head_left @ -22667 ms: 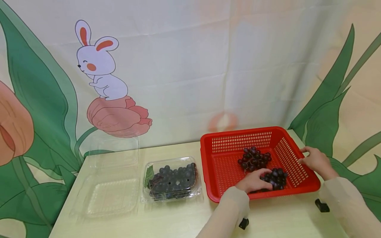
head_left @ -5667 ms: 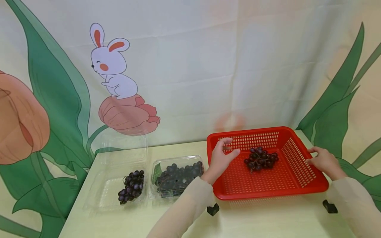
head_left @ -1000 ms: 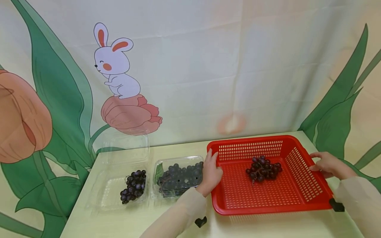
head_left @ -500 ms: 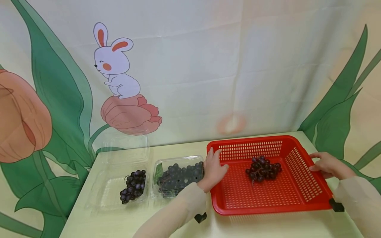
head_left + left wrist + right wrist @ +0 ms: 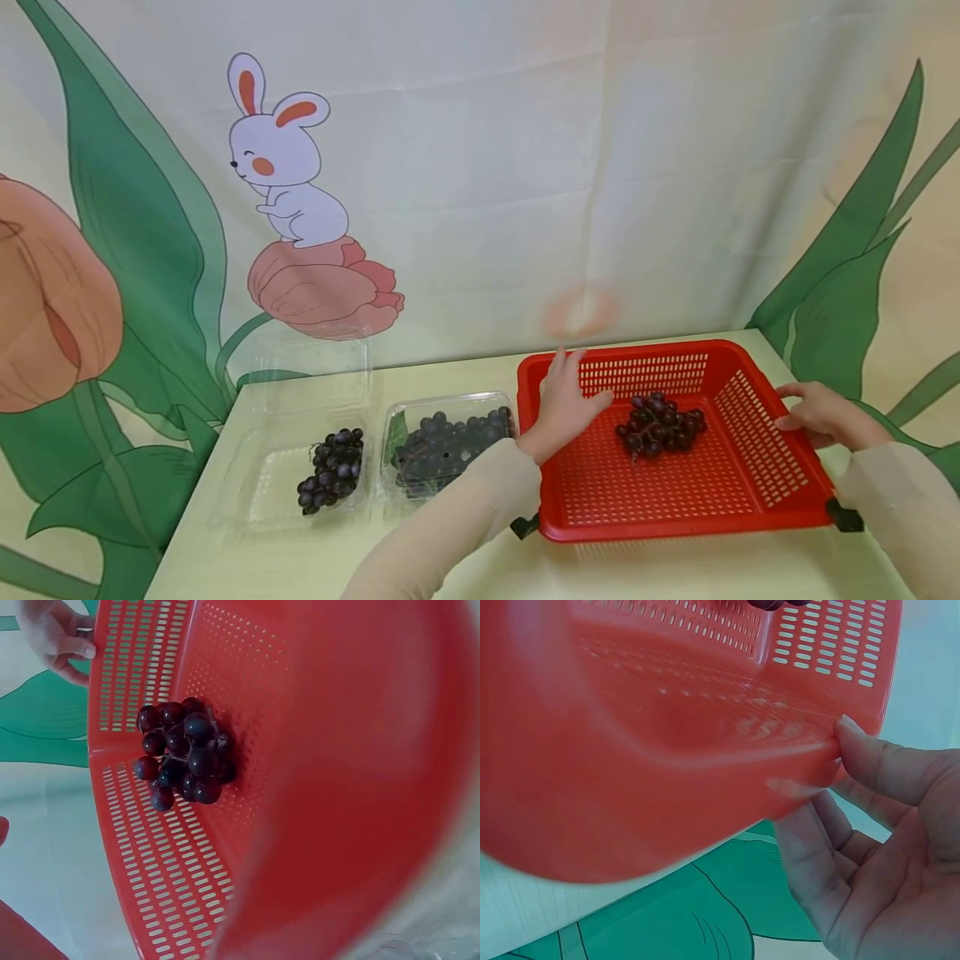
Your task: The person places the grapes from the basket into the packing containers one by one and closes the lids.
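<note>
A red plastic basket (image 5: 652,527) with slotted walls stands at the right of the table. One bunch of dark purple grapes (image 5: 660,425) lies inside it, also seen in the left wrist view as a grape bunch (image 5: 187,754). My left hand (image 5: 564,408) hovers over the basket's left side, fingers spread, holding nothing and apart from the grapes. With thumb and fingers, my right hand (image 5: 828,417) pinches the basket's right rim; the right wrist view shows this right hand (image 5: 877,832) with the thumb inside and the fingers outside.
An open clear clamshell box (image 5: 255,492) at the left holds another grape bunch (image 5: 330,471). Between it and the basket sits a closed clear box (image 5: 450,454) of grapes with a green leaf. A printed curtain (image 5: 480,208) hangs behind the table.
One grape bunch has gone from the basket into the open clamshell. The basket has shifted nearer the front edge. Over the last half second my left hand left the basket's left rim and moved right.
</note>
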Motion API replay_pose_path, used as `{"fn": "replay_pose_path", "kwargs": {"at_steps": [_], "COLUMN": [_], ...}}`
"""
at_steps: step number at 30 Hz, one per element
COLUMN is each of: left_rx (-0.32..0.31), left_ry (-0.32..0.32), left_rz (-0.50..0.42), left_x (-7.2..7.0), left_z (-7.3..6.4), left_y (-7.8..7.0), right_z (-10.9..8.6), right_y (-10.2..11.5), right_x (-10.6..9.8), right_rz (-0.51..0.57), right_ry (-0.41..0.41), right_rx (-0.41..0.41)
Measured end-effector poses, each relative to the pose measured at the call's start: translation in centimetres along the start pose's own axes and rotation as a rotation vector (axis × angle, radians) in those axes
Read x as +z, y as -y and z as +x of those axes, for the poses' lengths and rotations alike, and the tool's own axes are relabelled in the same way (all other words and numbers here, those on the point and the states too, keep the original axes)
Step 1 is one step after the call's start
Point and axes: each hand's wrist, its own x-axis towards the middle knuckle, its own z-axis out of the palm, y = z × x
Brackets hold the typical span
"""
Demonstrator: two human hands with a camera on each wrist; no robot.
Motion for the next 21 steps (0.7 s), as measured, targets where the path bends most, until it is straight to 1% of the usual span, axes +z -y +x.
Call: {"fn": "replay_pose_path", "kwargs": {"at_steps": [4,6,12,15,21], "left_rx": [0.001,-0.004,0.01,0.002,-0.018], "left_ry": [0.026,0.035,0.061,0.079,0.124], "left_rz": [-0.03,-0.055,-0.129,-0.166,-0.186], "left_x": [0.5,0.7,1.8,2.4,3.3], "left_z": [0.5,0.8,1.8,2.3,2.9], "left_y": [-0.2,-0.3,-0.3,-0.2,0.2], "right_z": [0.1,0.2,0.1,0.2,0.2], "right_y": [-0.2,-0.2,-0.3,-0.3,-0.4], "right_x": [0.0,0.0,-0.1,-0.1,0.0], "right_rz": [-0.004,-0.002,0.005,0.01,0.009], "right_ry": [-0.005,-0.004,-0.006,-0.01,-0.011], "right_rx": [-0.004,-0.007,-0.005,-0.008,-0.007]}}
